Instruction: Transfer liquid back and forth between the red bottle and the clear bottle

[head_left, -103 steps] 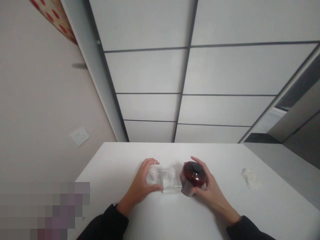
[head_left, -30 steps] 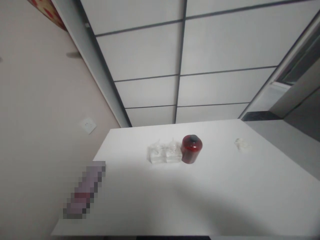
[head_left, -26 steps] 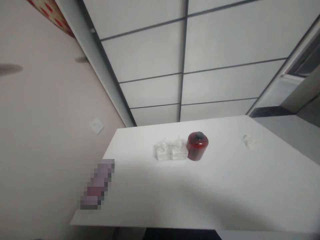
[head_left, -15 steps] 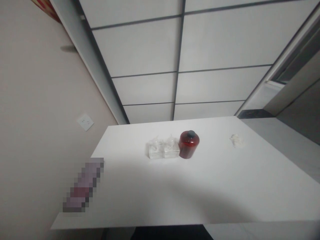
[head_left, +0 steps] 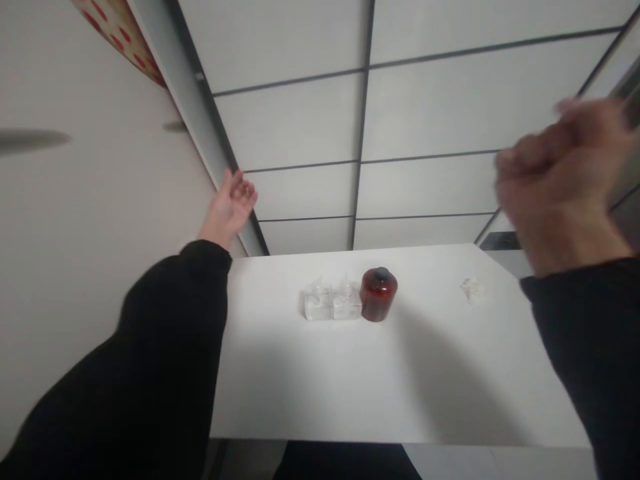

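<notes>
My left hand [head_left: 230,210] is raised beyond the far left of the white table [head_left: 320,380]. Its palm shows, the fingers are loosely bent and apart, and it holds nothing. Higher up at the right is my right hand [head_left: 565,180], its fingers curled inward and smeared by motion, so whether it is closed I cannot tell. Neither hand touches anything on the table. Between them, farther down, stands a dark red see-through bottle [head_left: 379,297] with a dark top. Touching or close to its left side are two clear square containers [head_left: 333,303] with clear pieces on top.
A small crumpled whitish thing [head_left: 471,290] lies on the table's right part. Behind the table rises a white panelled sliding door [head_left: 425,107]. The wall [head_left: 100,200] is at the left. My black left sleeve [head_left: 160,347] covers the table's left end.
Both my hands and forearms have come into view, raised at left and right. The view has tilted slightly. A pixelated object at the table's left end is now hidden behind my left arm.
</notes>
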### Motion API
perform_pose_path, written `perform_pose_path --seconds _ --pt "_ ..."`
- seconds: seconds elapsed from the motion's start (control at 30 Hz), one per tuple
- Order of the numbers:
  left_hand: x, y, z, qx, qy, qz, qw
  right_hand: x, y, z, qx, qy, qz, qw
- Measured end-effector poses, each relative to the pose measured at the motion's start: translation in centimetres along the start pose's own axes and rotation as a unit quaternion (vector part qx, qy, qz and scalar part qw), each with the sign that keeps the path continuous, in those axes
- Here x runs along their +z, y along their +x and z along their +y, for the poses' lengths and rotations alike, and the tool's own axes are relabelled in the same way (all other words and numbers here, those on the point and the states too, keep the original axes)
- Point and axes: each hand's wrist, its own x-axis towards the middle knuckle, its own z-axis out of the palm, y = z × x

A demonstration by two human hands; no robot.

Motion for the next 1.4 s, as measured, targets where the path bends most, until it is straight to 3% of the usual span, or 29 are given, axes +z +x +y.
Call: perform_pose_path --seconds 0.1,0.23,0.37,0.5,0.63,0.83,1.1,1.4 --pt "-1.2 -1.1 -5.9 -0.055 0.043 -0.008 0.998 1.1 -1.4 4.1 0.065 -0.038 0.027 0.997" --pt "-1.9 -6.7 -14.0 -0.128 0.108 -0.093 0.981 -0.7 -6.7 10.3 0.146 -0.058 -0.015 0.988" --pt "-2.5 -10.6 -17.2 -0.167 0.141 -0.215 0.952 -3.2 -12.7 14.3 0.218 -0.061 -0.106 0.968" --pt "-2.2 -11.4 -18.3 -0.178 0.140 -0.274 0.935 -3.5 -16.8 16.2 0.276 -0.057 -0.213 0.936" --pt "-1.7 -11.5 -19.7 -0.200 0.133 -0.295 0.925 -2.5 -18.8 15.8 0.311 -0.038 -0.279 0.908" --pt "-1.7 -11.9 -20.6 -0.227 0.148 -0.304 0.913 -2.2 -19.4 14.4 0.344 -0.015 -0.295 0.891" --pt "-1.4 -12.0 -19.7 -0.215 0.193 -0.308 0.906 -2.7 -20.0 14.7 0.391 -0.009 -0.309 0.867" --pt "-0.9 -12.1 -18.8 -0.189 0.236 -0.328 0.895 -2.6 -20.4 14.5 0.391 -0.024 -0.317 0.864"
